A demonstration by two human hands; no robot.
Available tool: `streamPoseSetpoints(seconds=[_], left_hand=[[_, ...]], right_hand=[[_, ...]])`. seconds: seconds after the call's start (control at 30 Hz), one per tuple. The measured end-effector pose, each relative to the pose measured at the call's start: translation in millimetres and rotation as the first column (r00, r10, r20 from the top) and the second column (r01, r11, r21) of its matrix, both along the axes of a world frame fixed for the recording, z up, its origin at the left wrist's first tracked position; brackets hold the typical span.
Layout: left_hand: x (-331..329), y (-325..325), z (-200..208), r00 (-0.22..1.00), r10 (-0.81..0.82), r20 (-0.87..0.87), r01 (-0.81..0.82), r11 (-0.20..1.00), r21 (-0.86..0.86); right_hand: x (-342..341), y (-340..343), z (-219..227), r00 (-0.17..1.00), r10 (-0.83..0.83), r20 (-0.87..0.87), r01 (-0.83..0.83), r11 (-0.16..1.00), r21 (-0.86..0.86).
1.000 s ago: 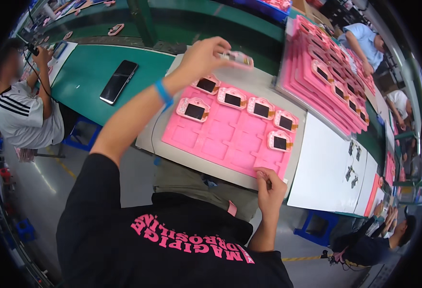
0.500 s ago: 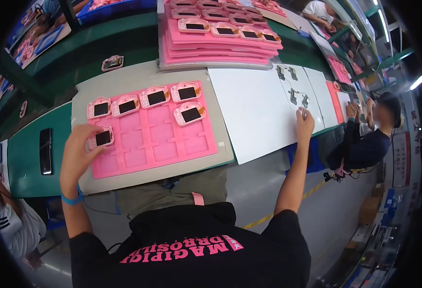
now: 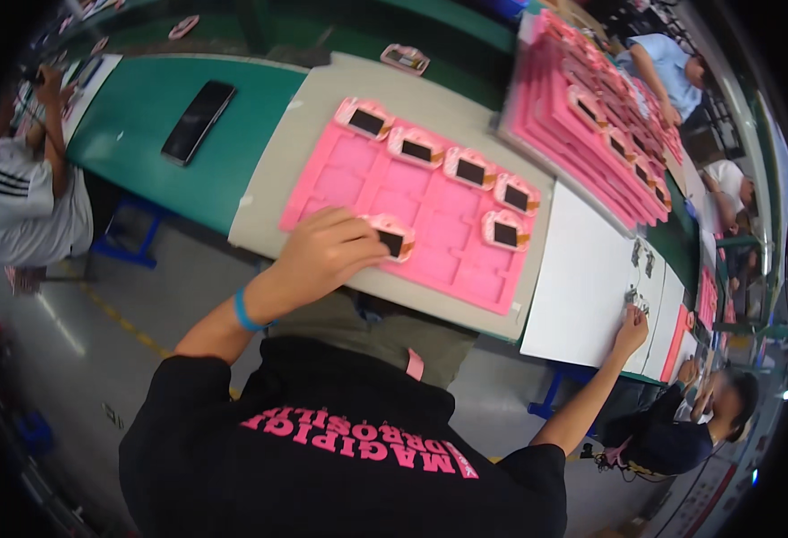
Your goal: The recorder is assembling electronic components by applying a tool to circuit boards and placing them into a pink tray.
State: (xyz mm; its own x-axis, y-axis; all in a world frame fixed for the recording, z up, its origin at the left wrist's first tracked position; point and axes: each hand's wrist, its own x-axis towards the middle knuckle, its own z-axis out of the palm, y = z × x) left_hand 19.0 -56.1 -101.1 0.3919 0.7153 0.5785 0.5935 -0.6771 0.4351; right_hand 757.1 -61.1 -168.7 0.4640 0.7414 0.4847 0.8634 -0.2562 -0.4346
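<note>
My left hand (image 3: 327,255), with a blue band at the wrist, is closed on the left end of a pink handheld device (image 3: 394,240) with a black screen. The device is over the near part of a pink tray (image 3: 448,235) with recessed compartments; whether it rests there cannot be told. Several like devices (image 3: 470,169) lie along the tray's far row, and another device (image 3: 505,230) sits at its right side. Away to the right, my right hand (image 3: 631,332) has its fingertips pinched beside small wired electronic parts (image 3: 636,296) on a white sheet (image 3: 580,278). What those fingers hold is hidden.
Beyond the tray rises a stack of pink trays (image 3: 573,125) with more devices. A black phone (image 3: 199,123) lies on the green mat (image 3: 134,117) at left. One device (image 3: 405,59) lies behind the board. Co-workers sit at left (image 3: 31,206) and right (image 3: 681,430).
The view has swung round to the left. My left hand has carried its device from the tray's left side toward its near middle. The right hand stays by the small parts.
</note>
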Motion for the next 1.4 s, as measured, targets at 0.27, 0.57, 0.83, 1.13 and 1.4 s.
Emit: streamPoseSetpoints(seconds=[0.27, 0.57, 0.83, 1.13, 1.4], left_hand=[[20, -58, -8, 0.917, -0.094, 0.387, 0.236, 0.912, -0.337], [77, -53, -53, 0.539, 0.436, 0.721, 0.715, 0.215, -0.665], [26, -50, -17, 0.641, 0.466, 0.609, 0.507, 0.339, -0.793], [10, 8, 29, 0.871, 0.316, 0.376, 0.196, 0.479, -0.856], [47, 62, 12, 0.993, 0.043, -0.108, -0.094, 0.837, -0.539]], right_hand=[[-203, -19, 50, 0.812, 0.022, -0.584, 0.047, 0.994, 0.102], [-465, -96, 18, 0.543, 0.57, -0.617, -0.643, 0.755, 0.131], [-486, -100, 31, 0.222, 0.42, -0.88, -0.768, 0.631, 0.108], [-479, -68, 44, -0.133, 0.092, -0.987, -0.723, 0.672, 0.16], [-487, -45, 35, -0.253, -0.001, -0.967, -0.675, 0.717, 0.176]])
